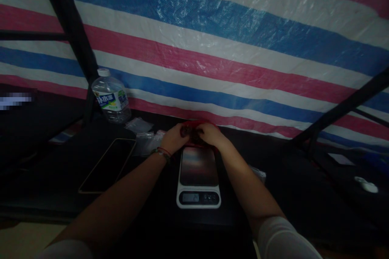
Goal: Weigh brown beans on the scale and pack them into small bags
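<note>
Just beyond the kitchen scale [199, 168], a red bag or container [199, 122] holds dark brown pieces whose kind I cannot make out. My left hand [175, 136] reaches to its left side, with the fingers curled around dark pieces. From the right, my right hand [212, 134] reaches in with bent fingers close together. What its fingertips grip is hidden in shadow. The white scale has a shiny dark plate, and its display seems to read 24. Nothing lies on the plate.
Left of my left hand are small clear plastic bags [145, 143], a phone [107, 166] and a large clear bottle [112, 99]. Another clear bag [258, 174] lies beside my right forearm. Striped sheeting [212, 48] hangs behind the dark table, between dark metal bars [68, 20].
</note>
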Tool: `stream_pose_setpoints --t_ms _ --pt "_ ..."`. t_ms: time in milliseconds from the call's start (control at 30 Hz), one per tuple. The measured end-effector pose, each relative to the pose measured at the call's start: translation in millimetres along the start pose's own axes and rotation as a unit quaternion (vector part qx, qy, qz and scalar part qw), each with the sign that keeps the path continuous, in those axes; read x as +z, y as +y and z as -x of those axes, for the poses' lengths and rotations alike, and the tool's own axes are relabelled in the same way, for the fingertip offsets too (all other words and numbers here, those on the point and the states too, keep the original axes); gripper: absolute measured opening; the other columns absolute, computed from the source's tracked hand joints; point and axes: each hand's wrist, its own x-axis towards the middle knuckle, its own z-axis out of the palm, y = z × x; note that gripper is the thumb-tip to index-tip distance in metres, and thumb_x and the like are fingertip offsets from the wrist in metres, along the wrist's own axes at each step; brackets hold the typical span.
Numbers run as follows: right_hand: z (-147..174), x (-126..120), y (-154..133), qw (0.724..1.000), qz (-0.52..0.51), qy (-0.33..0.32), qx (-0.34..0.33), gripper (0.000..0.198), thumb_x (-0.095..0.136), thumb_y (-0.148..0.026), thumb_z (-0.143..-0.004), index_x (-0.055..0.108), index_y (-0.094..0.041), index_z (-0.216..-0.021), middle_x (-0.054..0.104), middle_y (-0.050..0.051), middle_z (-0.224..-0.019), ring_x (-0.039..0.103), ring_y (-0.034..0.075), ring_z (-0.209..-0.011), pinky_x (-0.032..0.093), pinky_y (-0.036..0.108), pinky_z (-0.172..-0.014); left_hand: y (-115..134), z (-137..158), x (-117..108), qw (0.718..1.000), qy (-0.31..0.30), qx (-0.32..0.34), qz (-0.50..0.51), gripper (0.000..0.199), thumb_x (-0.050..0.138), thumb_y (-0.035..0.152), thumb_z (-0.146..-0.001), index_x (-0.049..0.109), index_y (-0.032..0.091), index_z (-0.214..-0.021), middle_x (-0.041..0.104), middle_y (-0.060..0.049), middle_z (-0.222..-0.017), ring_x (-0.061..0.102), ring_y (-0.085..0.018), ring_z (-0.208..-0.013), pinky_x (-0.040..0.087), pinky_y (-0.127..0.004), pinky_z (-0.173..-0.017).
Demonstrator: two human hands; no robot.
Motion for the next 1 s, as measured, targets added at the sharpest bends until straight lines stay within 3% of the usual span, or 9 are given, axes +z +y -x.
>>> stream_pose_setpoints --t_ms 100,167,267,400,500,667,867,1000 --pt "2.8 12.1 2.0 0.998 0.025 -0.059 -0.012 0.041 0.069 -0.023 -0.077 0.068 -0.016 -0.118 0.067 0.014 -0.117 0.063 0.025 -0.102 0.047 0.033 -0.091 1.4 0.5 -2.1 0.999 0.035 -0.005 0.016 0.037 0.061 0.037 -0.081 0.057 0.020 -0.114 0.070 -0.007 -0.108 0.067 -0.023 -0.098 0.050 -0.029 -0.082" --pt "1.7 19.6 0.5 0.997 0.030 -0.063 -0.023 0.043 0.068 -0.022 -0.078 0.066 -0.016 -0.121 0.064 0.014 -0.123 0.062 0.024 -0.105 0.045 0.032 -0.092 2.8 1.3 -3.6 1.000 0.020 -0.008 0.013 0.037 0.061 0.035 -0.081 0.058 0.021 -0.115 0.070 -0.007 -0.108 0.067 -0.022 -0.098 0.050 -0.028 -0.082" --pt "-2.8 23.4 -1.8 0.997 0.036 -0.063 -0.031 0.029 0.061 -0.016 -0.083 0.071 -0.016 -0.110 0.067 0.013 -0.117 0.063 0.021 -0.101 0.045 0.029 -0.091 3.5 2.2 -4.4 1.000 -0.019 -0.010 -0.004 0.036 0.061 0.034 -0.082 0.060 0.021 -0.115 0.072 -0.007 -0.104 0.068 -0.023 -0.096 0.049 -0.027 -0.080" --pt "-6.2 18.0 1.0 0.996 0.048 -0.066 -0.027 0.026 0.055 -0.008 -0.083 0.075 -0.016 -0.097 0.073 0.010 -0.101 0.065 0.020 -0.094 0.045 0.027 -0.088 0.3 1.6 -2.1 1.000 -0.017 0.000 -0.018 0.040 0.060 0.038 -0.082 0.060 0.021 -0.118 0.072 -0.007 -0.103 0.069 -0.025 -0.094 0.049 -0.028 -0.076" --pt "-6.1 12.7 5.0 0.999 0.031 -0.024 -0.010 0.026 0.057 -0.007 -0.081 0.076 -0.018 -0.096 0.074 0.008 -0.099 0.066 0.021 -0.094 0.046 0.029 -0.089 -3.1 0.1 0.1 0.999 -0.025 0.024 -0.020 0.039 0.058 0.038 -0.082 0.060 0.024 -0.119 0.072 -0.005 -0.104 0.069 -0.024 -0.093 0.049 -0.028 -0.075" --pt "-6.7 9.5 1.1 0.988 -0.085 0.128 -0.011 0.027 0.059 -0.011 -0.083 0.074 -0.021 -0.102 0.072 0.005 -0.109 0.064 0.019 -0.103 0.046 0.031 -0.095 -4.9 -1.8 1.9 0.997 -0.057 0.046 -0.038 0.030 0.057 0.039 -0.082 0.063 0.025 -0.108 0.073 -0.004 -0.097 0.069 -0.024 -0.089 0.048 -0.028 -0.072" --pt "-5.3 10.2 -10.4 0.985 -0.136 0.076 -0.072 0.033 0.058 -0.007 -0.083 0.073 -0.023 -0.108 0.072 0.004 -0.110 0.064 0.019 -0.104 0.047 0.032 -0.096 -4.0 -2.4 2.5 0.996 -0.068 0.040 -0.049 0.034 0.056 0.040 -0.083 0.063 0.025 -0.112 0.073 -0.005 -0.100 0.069 -0.024 -0.091 0.048 -0.028 -0.074" --pt "-5.6 10.2 -10.0 0.983 -0.134 0.115 -0.060 0.034 0.060 -0.005 -0.080 0.072 -0.021 -0.108 0.071 0.006 -0.111 0.063 0.020 -0.105 0.046 0.034 -0.097 -6.2 -3.6 4.3 0.996 -0.059 0.044 -0.050 0.035 0.056 0.041 -0.082 0.062 0.026 -0.113 0.072 -0.005 -0.100 0.069 -0.024 -0.090 0.048 -0.028 -0.074"
